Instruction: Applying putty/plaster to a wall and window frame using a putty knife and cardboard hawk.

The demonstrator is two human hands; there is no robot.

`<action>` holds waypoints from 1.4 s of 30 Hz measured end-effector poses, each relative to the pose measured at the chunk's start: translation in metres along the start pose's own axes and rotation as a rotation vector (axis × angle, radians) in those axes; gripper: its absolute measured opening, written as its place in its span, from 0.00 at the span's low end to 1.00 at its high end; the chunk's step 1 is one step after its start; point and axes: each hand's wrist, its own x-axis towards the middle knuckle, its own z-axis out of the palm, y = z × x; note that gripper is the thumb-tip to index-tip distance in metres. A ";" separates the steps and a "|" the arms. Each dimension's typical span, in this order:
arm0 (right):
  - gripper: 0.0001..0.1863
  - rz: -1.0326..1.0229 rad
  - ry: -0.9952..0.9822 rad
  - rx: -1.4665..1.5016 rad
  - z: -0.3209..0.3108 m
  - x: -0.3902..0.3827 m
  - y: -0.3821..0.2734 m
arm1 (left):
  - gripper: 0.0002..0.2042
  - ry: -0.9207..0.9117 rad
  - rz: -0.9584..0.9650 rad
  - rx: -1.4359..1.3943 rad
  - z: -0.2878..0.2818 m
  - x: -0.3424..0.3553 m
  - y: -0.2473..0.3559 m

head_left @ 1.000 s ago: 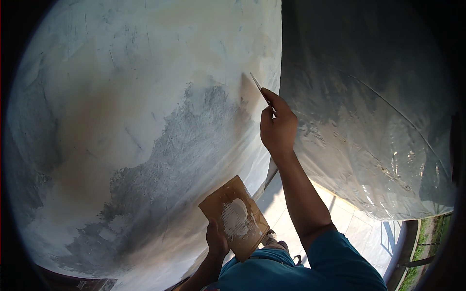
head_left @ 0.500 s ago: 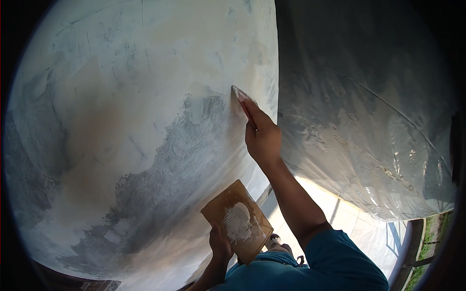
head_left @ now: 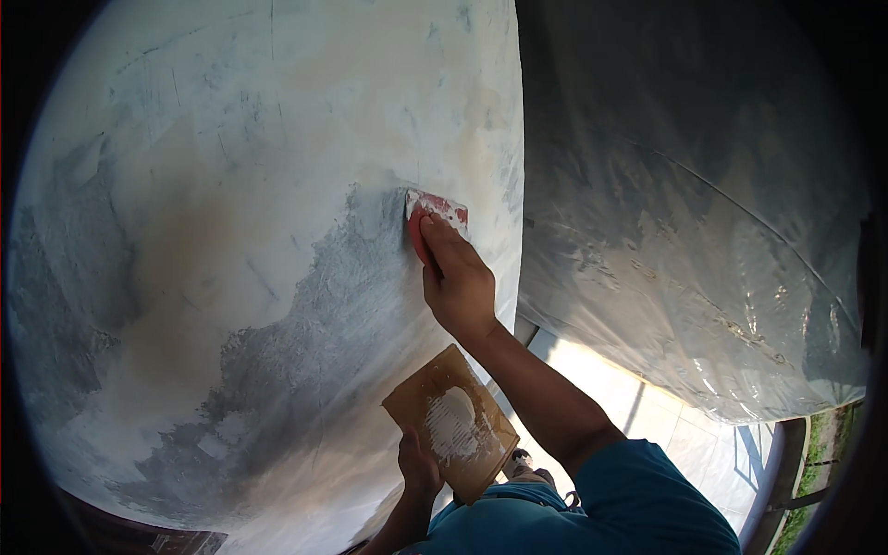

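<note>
My right hand (head_left: pixel 458 282) grips a red plastic spreader (head_left: pixel 433 215) smeared with white putty and presses its edge flat against a large curved body panel (head_left: pixel 240 240). The panel is patched with white, tan and grey filler. My left hand (head_left: pixel 418 465) holds a brown cardboard square (head_left: pixel 450 421) low near my chest, with a blob of white putty in its middle. The spreader touches the panel at the upper edge of a grey filler patch.
A clear plastic sheet (head_left: pixel 684 222) covers the surface to the right of the panel. Below it lies a sunlit tiled floor (head_left: pixel 638 407), with a metal railing and grass (head_left: pixel 814 462) at the lower right. My blue sleeve fills the bottom edge.
My right hand has slid the spreader left and down across the panel, turning its red face toward me. The cardboard in my left hand has stayed about where it was.
</note>
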 end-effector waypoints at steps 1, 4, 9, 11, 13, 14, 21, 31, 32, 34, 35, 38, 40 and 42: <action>0.26 -0.006 -0.067 0.018 0.001 -0.027 -0.008 | 0.28 -0.005 -0.012 -0.036 0.002 -0.004 0.002; 0.25 -0.033 -0.245 0.136 -0.023 -0.073 -0.006 | 0.28 0.008 0.007 -0.032 0.000 -0.005 0.001; 0.22 0.297 -0.053 0.138 -0.054 0.010 0.029 | 0.29 0.009 0.023 0.065 0.001 -0.007 0.003; 0.21 0.294 -0.026 0.092 -0.043 0.027 0.030 | 0.29 -0.002 0.036 0.024 -0.001 -0.006 0.002; 0.21 0.176 0.021 0.037 -0.015 0.006 0.025 | 0.29 -0.017 0.019 0.023 0.003 -0.010 0.002; 0.22 0.106 -0.001 0.029 -0.002 -0.021 0.018 | 0.28 -0.020 0.014 0.017 0.004 -0.011 0.004; 0.20 0.291 -0.163 0.181 -0.058 -0.038 0.018 | 0.29 0.028 0.015 0.024 -0.008 -0.016 0.004; 0.24 -0.041 -0.290 0.166 -0.017 -0.089 -0.012 | 0.30 0.031 0.003 -0.009 -0.003 -0.008 -0.003; 0.24 -0.045 -0.304 0.173 -0.026 -0.089 -0.006 | 0.31 0.005 0.035 -0.007 -0.003 -0.010 -0.003; 0.28 0.233 -0.361 0.231 -0.047 -0.078 0.007 | 0.28 0.044 0.028 -0.041 0.001 -0.012 -0.004; 0.28 0.177 -0.227 0.165 -0.052 -0.058 0.017 | 0.28 0.033 0.033 -0.028 0.002 -0.011 -0.007; 0.27 0.125 -0.006 0.090 -0.037 0.008 0.043 | 0.29 0.048 0.046 -0.017 0.004 -0.004 -0.019; 0.27 0.009 -0.050 0.003 -0.014 0.000 0.040 | 0.29 0.064 0.041 -0.015 0.002 -0.001 -0.029; 0.27 -0.093 -0.116 0.011 0.005 -0.047 0.031 | 0.29 0.115 0.072 -0.088 0.003 0.000 -0.040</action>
